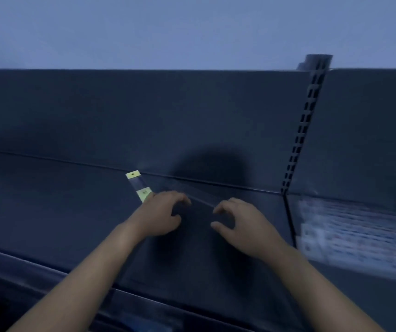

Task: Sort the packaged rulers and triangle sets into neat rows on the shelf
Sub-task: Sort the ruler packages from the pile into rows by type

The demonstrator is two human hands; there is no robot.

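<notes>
- Nearest us, the front lip [24, 264] of the dark shelf [48, 212] runs across the bottom, and both bare forearms reach over it towards the back.
- We see the left hand [161, 213] with fingers curled down, lying over the near end of the packaged ruler [137, 185]. We judge it is pinning or steering that end, but we cannot tell whether it actually pinches the sleeve.
- The right hand [242, 226] makes a claw, thumb and fingers apart. Clear film could sit between them, so we cannot tell whether it grasps anything.
- Between the hands a faint clear strip [199, 195] slants across the shelf. It may be a ruler edge or part of a triangle set; it is too transparent to name.
- The packaged ruler lies flat and skewed, its yellow header close to the rear seam. Two hands at opposite ends suggest squaring it up into a row.
- Behind stands the back panel [144, 116], then the slotted upright [305, 130] to the right.
- In the next bay, blurred white packs [350, 233] lie stacked.
</notes>
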